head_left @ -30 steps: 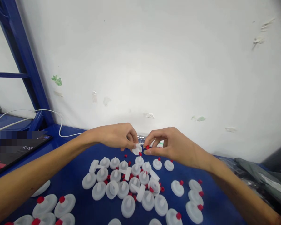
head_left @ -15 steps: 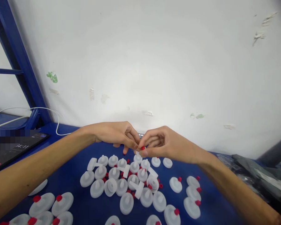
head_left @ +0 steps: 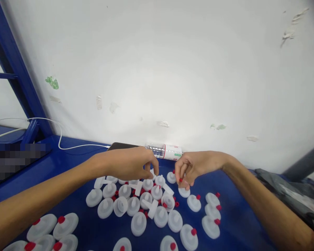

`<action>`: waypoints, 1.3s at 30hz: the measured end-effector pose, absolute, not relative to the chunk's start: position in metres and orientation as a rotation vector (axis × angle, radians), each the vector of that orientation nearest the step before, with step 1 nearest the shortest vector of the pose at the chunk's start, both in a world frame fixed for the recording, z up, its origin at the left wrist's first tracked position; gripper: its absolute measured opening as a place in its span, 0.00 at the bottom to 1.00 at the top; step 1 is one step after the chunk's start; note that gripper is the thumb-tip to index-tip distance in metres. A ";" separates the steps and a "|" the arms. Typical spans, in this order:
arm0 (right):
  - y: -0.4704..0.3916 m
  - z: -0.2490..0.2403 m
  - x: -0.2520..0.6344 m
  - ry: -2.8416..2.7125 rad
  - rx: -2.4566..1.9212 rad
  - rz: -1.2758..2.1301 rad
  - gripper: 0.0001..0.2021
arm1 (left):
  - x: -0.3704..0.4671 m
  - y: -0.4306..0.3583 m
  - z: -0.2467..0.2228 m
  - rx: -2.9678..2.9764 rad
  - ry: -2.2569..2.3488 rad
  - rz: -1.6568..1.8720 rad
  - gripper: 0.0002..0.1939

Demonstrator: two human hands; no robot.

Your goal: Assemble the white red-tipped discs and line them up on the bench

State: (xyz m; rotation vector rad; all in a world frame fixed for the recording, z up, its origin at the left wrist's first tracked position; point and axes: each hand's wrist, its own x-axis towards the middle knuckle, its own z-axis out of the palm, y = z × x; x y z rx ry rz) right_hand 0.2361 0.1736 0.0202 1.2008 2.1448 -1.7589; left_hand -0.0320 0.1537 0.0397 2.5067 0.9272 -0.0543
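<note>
Many white plastic discs with a raised nozzle, such as one disc (head_left: 139,223) near the front, lie on the blue table (head_left: 94,232). My left hand (head_left: 140,165) hovers over the back of the central cluster, fingers curled and parted, with no object between them. To the right, my right hand (head_left: 189,170) pinches a small red cap (head_left: 180,180) at the nozzle of a white disc (head_left: 184,191). Loose red caps (head_left: 177,204) are scattered among the middle discs. Several discs at the right and front left carry red caps.
A clear bottle (head_left: 163,151) lies against the white wall, beside a dark device (head_left: 122,145) with a white cable. A blue metal frame (head_left: 18,62) rises at the left. Dark plastic bags (head_left: 282,188) lie at the right.
My hands have moved apart. The right one went right and down to a disc with the red cap; the left one opened over the cluster. The view has shifted slightly.
</note>
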 end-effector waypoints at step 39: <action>0.145 0.001 0.165 2.812 1.549 -0.367 0.06 | -0.043 0.161 0.038 2.584 0.946 -0.110 0.12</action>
